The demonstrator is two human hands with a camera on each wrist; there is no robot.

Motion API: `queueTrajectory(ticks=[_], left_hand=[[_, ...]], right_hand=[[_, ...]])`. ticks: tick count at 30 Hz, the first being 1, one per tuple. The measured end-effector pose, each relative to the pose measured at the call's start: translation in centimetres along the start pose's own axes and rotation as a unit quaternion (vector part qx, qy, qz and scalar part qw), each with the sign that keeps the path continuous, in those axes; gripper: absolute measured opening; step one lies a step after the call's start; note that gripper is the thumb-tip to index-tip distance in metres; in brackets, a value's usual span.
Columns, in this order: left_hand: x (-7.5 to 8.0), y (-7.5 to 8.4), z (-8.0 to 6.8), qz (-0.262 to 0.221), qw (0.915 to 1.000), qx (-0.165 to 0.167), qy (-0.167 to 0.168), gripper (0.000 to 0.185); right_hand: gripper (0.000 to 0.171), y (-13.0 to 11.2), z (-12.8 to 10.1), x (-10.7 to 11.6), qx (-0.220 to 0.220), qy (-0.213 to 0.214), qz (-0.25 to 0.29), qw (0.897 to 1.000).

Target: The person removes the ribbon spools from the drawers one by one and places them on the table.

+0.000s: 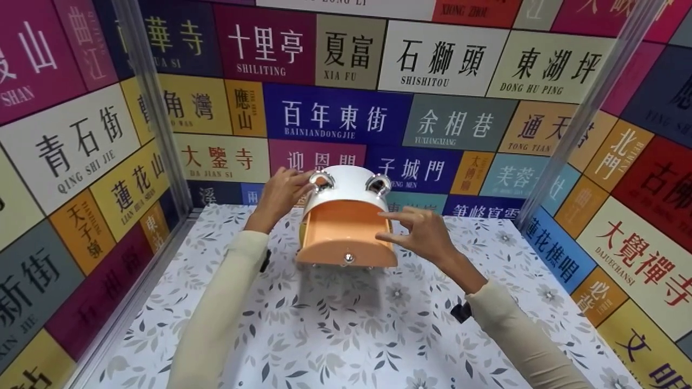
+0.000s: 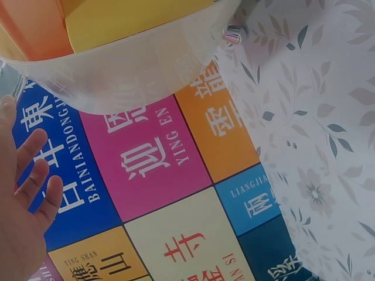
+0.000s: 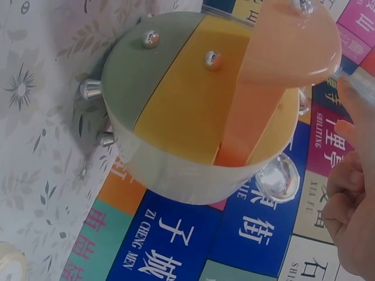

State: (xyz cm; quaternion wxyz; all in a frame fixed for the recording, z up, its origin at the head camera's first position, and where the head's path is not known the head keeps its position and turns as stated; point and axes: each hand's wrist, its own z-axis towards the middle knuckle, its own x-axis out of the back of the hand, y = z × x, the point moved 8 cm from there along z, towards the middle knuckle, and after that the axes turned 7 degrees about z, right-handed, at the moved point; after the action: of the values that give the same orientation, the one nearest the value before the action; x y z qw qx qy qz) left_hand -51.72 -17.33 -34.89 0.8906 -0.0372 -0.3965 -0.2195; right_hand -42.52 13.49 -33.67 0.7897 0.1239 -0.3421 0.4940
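Observation:
A small white rounded drawer cabinet (image 1: 351, 178) with two shiny ring-like eyes stands on the table. Its top orange drawer (image 1: 346, 251), with a silver ball knob, is pulled out and looks empty inside. In the right wrist view, a yellow drawer front (image 3: 187, 88) and a green drawer front (image 3: 149, 61) sit flush in the white shell. My left hand (image 1: 281, 192) is at the cabinet's left eye, fingers loosely bent. My right hand (image 1: 424, 235) is beside the orange drawer's right side, forefinger and thumb stretched apart, fingertips right at its edge.
A white tablecloth (image 1: 346, 335) with grey leaves and flowers covers the table. Behind it stands a wall (image 1: 335, 116) of coloured name panels. Clear upright posts (image 1: 154, 108) rise at the back corners. A pale round thing (image 3: 12, 263) shows at the right wrist view's lower left.

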Motion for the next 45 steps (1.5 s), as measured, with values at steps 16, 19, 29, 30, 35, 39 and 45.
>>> queueTrajectory(ticks=[16, 19, 29, 30, 35, 39, 45], left_hand=[[-0.1, 0.1, -0.2, 0.002, 1.0, -0.002, 0.005, 0.041], [-0.1, 0.0, -0.3, 0.001, 1.0, 0.004, -0.002, 0.042], [-0.1, -0.1, -0.2, -0.005, 1.0, 0.006, -0.003, 0.042], [-0.1, -0.1, -0.2, -0.006, 1.0, 0.006, -0.002, 0.042], [0.0, 0.0, -0.2, -0.008, 1.0, 0.001, 0.003, 0.042], [0.1, 0.1, -0.2, -0.005, 0.9999, -0.006, 0.013, 0.041], [0.0, 0.0, -0.3, -0.004, 0.9999, -0.004, 0.01, 0.04]], right_hand=[[0.044, -3.1, 0.1, -0.9, 0.045, 0.006, 0.018, 0.999], [0.043, -4.2, 0.0, -1.3, 0.067, 0.006, 0.02, 0.998], [0.042, -7.3, -0.8, -2.4, 0.164, 0.035, -0.009, 0.986], [0.041, -7.5, -0.9, -2.5, 0.171, 0.037, -0.013, 0.984], [0.036, -8.0, -1.4, -3.2, 0.187, 0.047, -0.026, 0.981], [0.033, -8.0, -1.8, -3.9, 0.187, 0.046, -0.039, 0.981], [0.03, -8.1, -2.3, -4.9, 0.187, 0.037, -0.069, 0.979]])
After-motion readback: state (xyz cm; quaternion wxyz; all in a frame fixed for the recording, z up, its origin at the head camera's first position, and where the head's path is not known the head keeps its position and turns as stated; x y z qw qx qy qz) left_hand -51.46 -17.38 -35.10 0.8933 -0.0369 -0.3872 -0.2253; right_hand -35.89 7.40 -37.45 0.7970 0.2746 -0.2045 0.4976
